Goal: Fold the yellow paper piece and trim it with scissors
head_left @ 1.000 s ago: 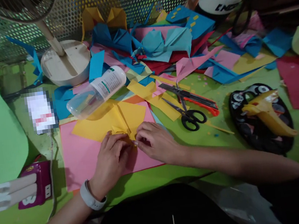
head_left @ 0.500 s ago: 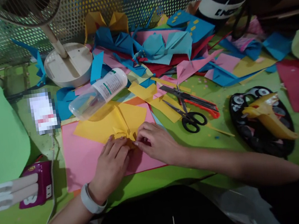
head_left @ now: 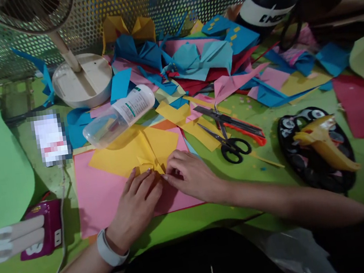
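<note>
A folded yellow paper (head_left: 126, 150) lies on a pink sheet (head_left: 104, 191) in front of me, its near end creased into small flaps. My left hand (head_left: 141, 195) rests over the left of that near end, with its fingers bent and pressing on the paper. From the other side my right hand (head_left: 190, 173) pinches the paper's near right edge between thumb and fingertips. Part of the folded end is hidden under my fingers. A clear bottle with a white label (head_left: 134, 104) lies on its side just beyond the yellow paper.
Scissors (head_left: 234, 150) and an orange-handled box cutter (head_left: 241, 126) lie right of the paper. A black tray (head_left: 285, 141) holds a yellow glue gun (head_left: 326, 140). Paper scraps (head_left: 198, 58) heap up behind. Leftward are a fan base (head_left: 84, 93), a phone (head_left: 51, 140) and a purple box (head_left: 52, 232).
The left fingers have shifted slightly over the near fold of the yellow paper. My right hand keeps its pinch. The whole view has moved a little.
</note>
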`<move>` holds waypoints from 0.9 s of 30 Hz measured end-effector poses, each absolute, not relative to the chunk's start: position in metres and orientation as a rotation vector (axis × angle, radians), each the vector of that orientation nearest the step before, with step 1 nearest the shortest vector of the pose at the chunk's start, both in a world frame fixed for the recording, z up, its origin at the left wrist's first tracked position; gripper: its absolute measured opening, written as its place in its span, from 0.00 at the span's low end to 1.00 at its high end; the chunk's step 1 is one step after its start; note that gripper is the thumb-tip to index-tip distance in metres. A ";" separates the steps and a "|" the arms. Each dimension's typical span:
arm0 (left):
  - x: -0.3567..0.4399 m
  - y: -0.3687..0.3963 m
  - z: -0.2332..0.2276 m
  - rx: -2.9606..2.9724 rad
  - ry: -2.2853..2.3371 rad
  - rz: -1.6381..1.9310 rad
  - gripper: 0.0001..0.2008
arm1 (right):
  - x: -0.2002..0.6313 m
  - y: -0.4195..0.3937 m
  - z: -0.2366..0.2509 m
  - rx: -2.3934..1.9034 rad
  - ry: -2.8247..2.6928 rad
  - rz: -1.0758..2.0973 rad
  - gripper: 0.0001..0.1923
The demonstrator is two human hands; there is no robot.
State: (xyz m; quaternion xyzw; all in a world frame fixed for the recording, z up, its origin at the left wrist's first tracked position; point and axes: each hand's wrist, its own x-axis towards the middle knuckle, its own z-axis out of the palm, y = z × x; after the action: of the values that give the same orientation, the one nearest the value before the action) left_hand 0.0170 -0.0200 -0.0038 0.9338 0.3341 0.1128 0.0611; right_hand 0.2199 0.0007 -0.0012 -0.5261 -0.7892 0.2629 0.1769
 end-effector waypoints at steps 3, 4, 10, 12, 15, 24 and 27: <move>0.017 -0.020 -0.003 2.833 1.010 0.340 0.17 | 0.219 0.000 -0.001 -1.490 -2.216 0.739 0.05; 0.017 -0.020 -0.003 2.835 1.012 0.340 0.17 | 0.219 -0.001 -0.002 -1.484 -2.209 0.733 0.05; 0.018 -0.020 -0.002 2.829 1.013 0.362 0.16 | 0.219 -0.001 -0.004 -1.469 -2.220 0.694 0.04; 0.018 -0.020 -0.002 2.823 1.021 0.369 0.17 | 0.219 -0.001 -0.004 -1.471 -2.227 0.684 0.04; 0.019 -0.020 -0.002 2.826 1.015 0.369 0.17 | 0.218 -0.002 -0.003 -1.480 -2.235 0.674 0.04; 0.019 -0.019 -0.002 2.839 1.024 0.389 0.16 | 0.217 -0.002 -0.003 -1.489 -2.249 0.647 0.03; 0.019 -0.020 -0.002 2.829 1.029 0.394 0.16 | 0.217 -0.002 -0.003 -1.497 -2.252 0.644 0.03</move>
State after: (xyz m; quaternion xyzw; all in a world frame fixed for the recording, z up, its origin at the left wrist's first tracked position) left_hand 0.0190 -0.0195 -0.0020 0.9305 0.3385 0.1295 0.0530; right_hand 0.2174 -0.0024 -0.0027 -0.5296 -0.7970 0.2278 0.1801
